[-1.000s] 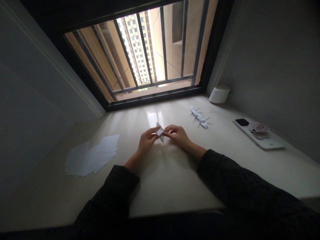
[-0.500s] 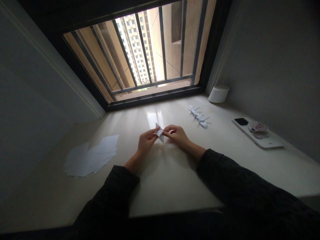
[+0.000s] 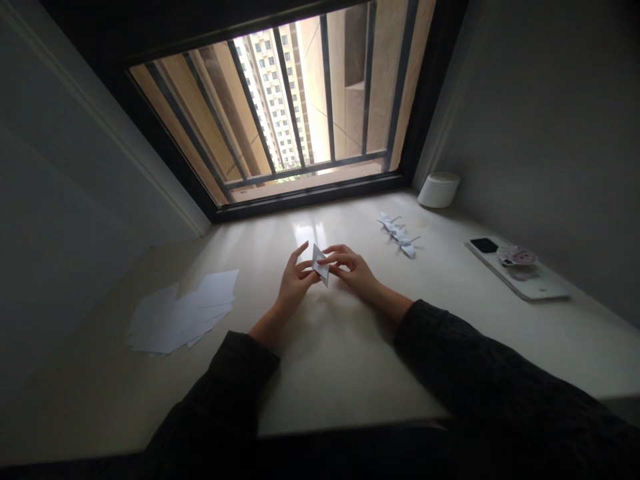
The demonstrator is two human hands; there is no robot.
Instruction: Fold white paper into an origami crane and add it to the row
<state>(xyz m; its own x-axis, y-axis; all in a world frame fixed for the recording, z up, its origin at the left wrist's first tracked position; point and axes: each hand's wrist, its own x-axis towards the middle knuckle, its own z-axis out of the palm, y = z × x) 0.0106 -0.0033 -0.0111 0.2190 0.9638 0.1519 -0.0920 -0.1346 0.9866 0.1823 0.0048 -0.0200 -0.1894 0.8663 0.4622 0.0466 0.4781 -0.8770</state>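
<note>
Noted at left hand (image 3: 293, 283): partly curled, with index finger lifted clear and thumb plus a lower finger pinching the near left side of a small folded paper (image 3: 323, 272). Noted at right hand (image 3: 357, 270): closed lightly on the same paper from the opposite side, with fingertips laid across the face and thumb underneath. Cannot tell exact pressure or contact of each fingertip at this size.

Located directly between the two hands, just above the surface (image 3: 345, 380), with neither hand clearly nearer. Shaped like a narrow diamond, with long axis running mainly away from the body: far point towards the window (image 3: 300, 100) and leaning slightly left, near point slightly right. Gripped therefore across the short axis, leaving both points free. Judged to be the key relation: hands facing one another over the middle of the paper.

Further out, well left of left hand: loose white paper sheets (image 3: 185, 317), overlapping and flat. Beyond right hand and to its right: small paper birds (image 3: 400, 235), set close together in a slanting row. Farther right: white phone (image 3: 540, 287), lying flat with a round pink grip (image 3: 519, 255) on its back. Near the window corner: white container (image 3: 439, 190), standing; cannot tell contents
</note>
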